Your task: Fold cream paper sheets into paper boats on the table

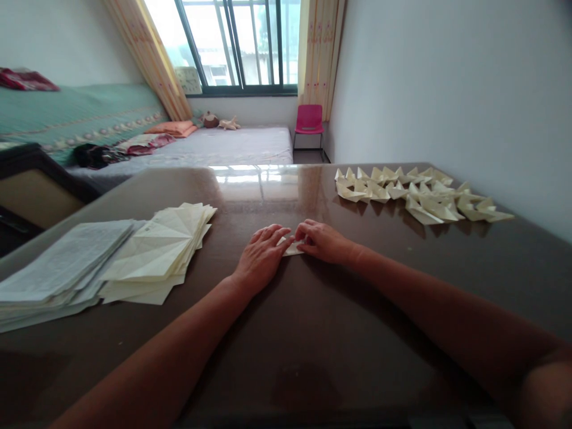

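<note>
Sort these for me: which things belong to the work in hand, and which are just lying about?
Likely part of it:
small paper, touched by left hand and right hand
creased sheets
folded papers
table

Probably just about:
pink chair
orange pillows
dark clothes
bed
grey paper stack, though I cannot be sure

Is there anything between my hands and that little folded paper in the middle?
No, nothing visible: your left hand and right hand are both at the small paper. The creased sheets lie off to the left.

Passage lay between the creased sheets (154,244) and the folded paper shapes (431,202); both obstructed lateral travel.
</note>
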{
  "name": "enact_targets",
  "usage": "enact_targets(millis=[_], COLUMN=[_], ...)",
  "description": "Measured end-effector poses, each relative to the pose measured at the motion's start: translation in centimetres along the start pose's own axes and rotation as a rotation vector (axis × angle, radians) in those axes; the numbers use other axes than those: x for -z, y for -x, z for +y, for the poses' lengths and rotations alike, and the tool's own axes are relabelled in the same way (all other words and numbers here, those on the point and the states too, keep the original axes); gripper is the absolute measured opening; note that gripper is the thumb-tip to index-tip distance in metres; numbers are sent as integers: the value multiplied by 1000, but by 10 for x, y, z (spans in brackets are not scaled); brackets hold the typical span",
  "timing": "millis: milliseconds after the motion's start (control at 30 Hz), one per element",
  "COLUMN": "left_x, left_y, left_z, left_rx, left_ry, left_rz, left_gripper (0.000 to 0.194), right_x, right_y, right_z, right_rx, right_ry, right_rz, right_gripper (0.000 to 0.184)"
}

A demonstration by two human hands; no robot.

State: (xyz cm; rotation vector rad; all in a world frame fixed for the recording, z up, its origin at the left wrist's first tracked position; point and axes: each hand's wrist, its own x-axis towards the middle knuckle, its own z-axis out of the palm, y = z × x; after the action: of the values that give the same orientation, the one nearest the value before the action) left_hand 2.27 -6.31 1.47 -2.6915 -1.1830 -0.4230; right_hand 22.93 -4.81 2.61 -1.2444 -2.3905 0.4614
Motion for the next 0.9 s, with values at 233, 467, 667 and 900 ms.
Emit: enact_targets(millis=[233,467,667,900], left_x=[-6,-4,5,7], left_y=[-2,-6,-5,-10], left_z=[-15,-23,-23,-29], left_rx=[46,64,111,210], left_ry=[76,150,103,184], left_rz=[-121,-98,-109,-162], left_gripper=[43,45,53,59], right_x=[4,2,2,1], right_y=[0,1,1,0], right_z=[-11,-9,-10,-9], right_rx=[-49,-81,-76,-49], right_ry=[84,34,41,20], right_rz=[-60,-40,-47,-61], right_gripper=[7,10,8,9])
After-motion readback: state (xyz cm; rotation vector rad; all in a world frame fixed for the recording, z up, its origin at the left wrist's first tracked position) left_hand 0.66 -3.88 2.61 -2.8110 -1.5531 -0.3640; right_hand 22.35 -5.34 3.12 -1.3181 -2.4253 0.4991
